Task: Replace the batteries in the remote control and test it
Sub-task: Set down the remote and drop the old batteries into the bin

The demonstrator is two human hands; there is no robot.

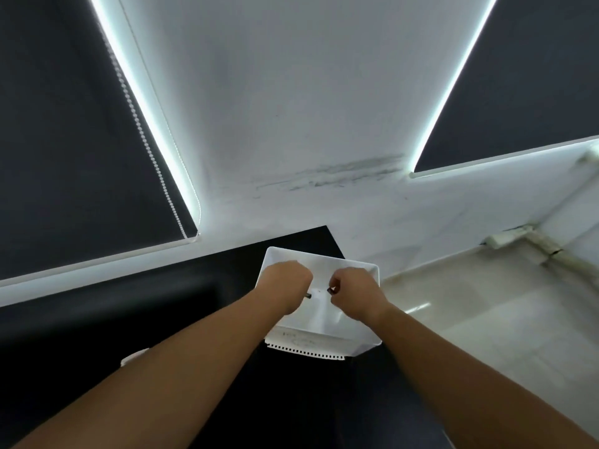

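A white plastic bin (324,257) stands on a black table (194,286), and both hands are inside it. My left hand (285,286) is closed around a small dark cylinder, apparently a battery (307,296), whose tip pokes out toward the right. My right hand (355,291) pinches another small dark item, probably a battery (332,289), between thumb and fingers. The two hands are a few centimetres apart. No remote control can be made out; the hands hide most of the bin's floor.
The bin's near wall (308,346) has a perforated rim. A white wall (291,124) rises behind the table, flanked by dark roller blinds (64,140) with light at their edges. Pale floor (470,303) and a wall-mounted conduit (518,241) lie to the right.
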